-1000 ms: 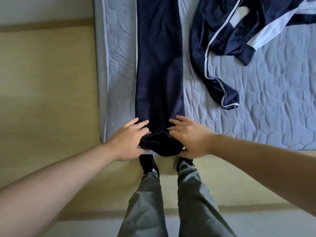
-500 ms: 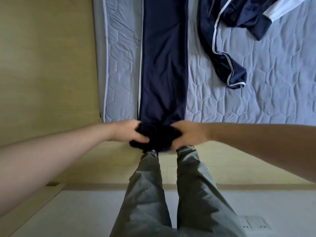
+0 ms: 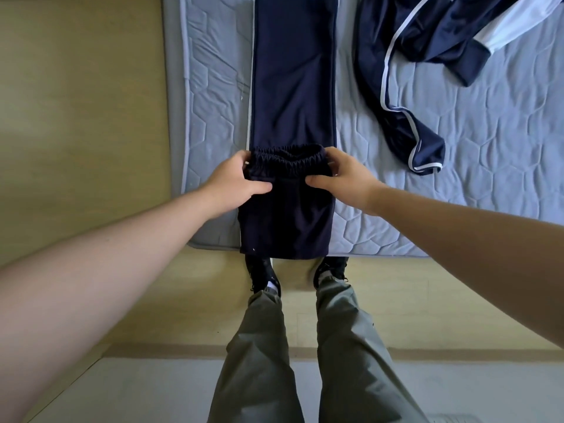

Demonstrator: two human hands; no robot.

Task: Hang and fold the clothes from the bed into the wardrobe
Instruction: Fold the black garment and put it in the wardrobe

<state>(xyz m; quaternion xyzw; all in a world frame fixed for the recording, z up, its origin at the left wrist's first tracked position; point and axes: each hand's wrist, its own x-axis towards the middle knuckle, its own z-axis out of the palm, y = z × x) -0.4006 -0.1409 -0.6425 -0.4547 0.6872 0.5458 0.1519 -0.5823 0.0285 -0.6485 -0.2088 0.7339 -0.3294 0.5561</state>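
Navy trousers (image 3: 293, 87) laid lengthwise on bed (image 3: 427, 184), waistband end folded back over the legs. Left hand (image 3: 233, 178) and right hand (image 3: 341, 178) each pinch a waistband corner. Navy jacket (image 3: 427, 41) crumpled just right of trousers.

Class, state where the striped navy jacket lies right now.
In the head view, the jacket lies crumpled on the mattress, upper right, beside the navy trousers.

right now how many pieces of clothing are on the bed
2. The navy track pants lie flat along the mattress's left side, waistband end folded over and held by the left hand and right hand. The navy track jacket lies crumpled at upper right. More may lie out of view.
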